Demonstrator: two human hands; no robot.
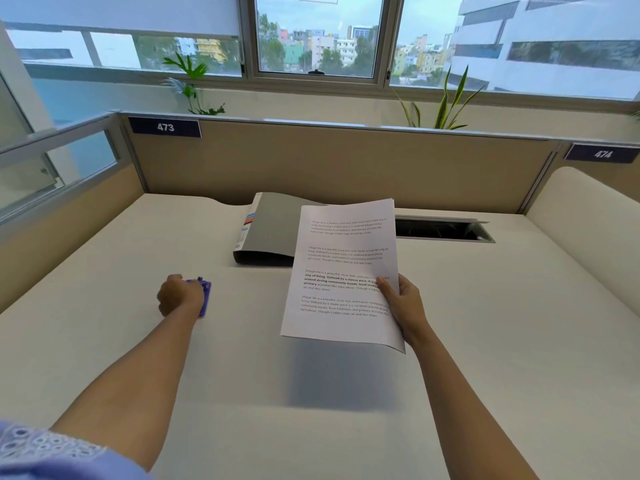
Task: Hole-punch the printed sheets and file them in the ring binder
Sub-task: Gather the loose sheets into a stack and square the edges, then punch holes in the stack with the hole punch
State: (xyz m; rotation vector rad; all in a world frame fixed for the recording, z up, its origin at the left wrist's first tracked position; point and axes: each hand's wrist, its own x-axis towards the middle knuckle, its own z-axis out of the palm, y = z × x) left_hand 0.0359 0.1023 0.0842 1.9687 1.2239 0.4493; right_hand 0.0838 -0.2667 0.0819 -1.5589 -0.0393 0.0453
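My right hand [403,304] pinches the right edge of the printed sheets [341,271] and holds them tilted above the white desk [242,393]. Their text faces me. My left hand [178,294] is closed over a small purple hole punch [204,296] that rests on the desk to the left; most of the punch is hidden under the hand. A grey ring binder [268,232] lies closed on the desk behind the sheets, with its labelled spine to the left. The sheets cover its right part.
A beige partition [329,161] with labels 473 and 474 closes the back of the desk. An open cable slot [443,230] sits at the back right. A curved divider [588,216] bounds the right side. Plants stand behind the partition.
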